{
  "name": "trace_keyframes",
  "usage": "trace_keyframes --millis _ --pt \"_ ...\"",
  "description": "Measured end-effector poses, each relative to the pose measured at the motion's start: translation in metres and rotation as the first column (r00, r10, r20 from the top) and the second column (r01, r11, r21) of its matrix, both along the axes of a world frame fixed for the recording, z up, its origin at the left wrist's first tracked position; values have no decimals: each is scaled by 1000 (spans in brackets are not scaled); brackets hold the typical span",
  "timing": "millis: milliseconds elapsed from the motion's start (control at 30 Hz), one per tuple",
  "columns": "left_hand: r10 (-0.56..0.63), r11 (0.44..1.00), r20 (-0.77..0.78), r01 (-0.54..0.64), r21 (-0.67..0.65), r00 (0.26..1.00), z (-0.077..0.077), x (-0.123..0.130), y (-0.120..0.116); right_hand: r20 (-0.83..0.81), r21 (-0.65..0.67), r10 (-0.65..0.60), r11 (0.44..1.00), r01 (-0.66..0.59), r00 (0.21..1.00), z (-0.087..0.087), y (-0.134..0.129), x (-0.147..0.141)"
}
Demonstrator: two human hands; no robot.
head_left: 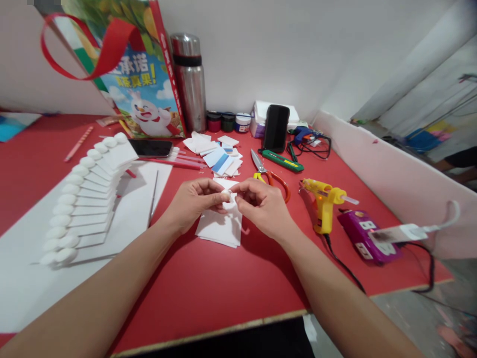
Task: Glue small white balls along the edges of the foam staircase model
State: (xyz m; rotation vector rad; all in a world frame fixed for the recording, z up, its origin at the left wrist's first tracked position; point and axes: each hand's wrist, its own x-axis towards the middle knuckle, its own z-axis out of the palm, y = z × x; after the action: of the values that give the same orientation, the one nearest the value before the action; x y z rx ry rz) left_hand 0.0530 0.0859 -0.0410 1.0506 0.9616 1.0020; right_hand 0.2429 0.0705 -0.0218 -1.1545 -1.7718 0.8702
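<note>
My left hand (203, 199) pinches a small white rounded piece (225, 194) between thumb and fingers. Opposite it, my right hand (261, 204) has its fingertips closed at the same piece, partly hiding it. Both hands hover over a small stack of white cards (218, 231) on the red tabletop (223, 283). To the left, a curved fan of upright white panels, each topped by a white oval pad (70, 189), stands on a large white sheet (22, 288).
Scissors (270, 174), a green utility knife (281, 160) and a yellow glue gun (323, 204) lie right of the hands, near a purple power strip (368, 236). Paper scraps (223, 161), a phone (276, 128), paint jars (228, 122), a steel flask (190, 84) and a gift bag (141, 94) occupy the back.
</note>
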Motion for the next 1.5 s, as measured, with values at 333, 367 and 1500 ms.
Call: trace_keyframes --millis 333,367,1500 --pt "48 997 22 -50 58 999 -4 -1 2 89 252 19 967 -41 996 -3 -4 -4" --pt "57 996 21 -58 65 998 -3 0 2 107 268 16 962 -44 994 -3 -5 -5" --pt "260 886 -271 -117 449 927 -5 -2 -3 381 580 -108 801 -147 918 -6 -6 3"
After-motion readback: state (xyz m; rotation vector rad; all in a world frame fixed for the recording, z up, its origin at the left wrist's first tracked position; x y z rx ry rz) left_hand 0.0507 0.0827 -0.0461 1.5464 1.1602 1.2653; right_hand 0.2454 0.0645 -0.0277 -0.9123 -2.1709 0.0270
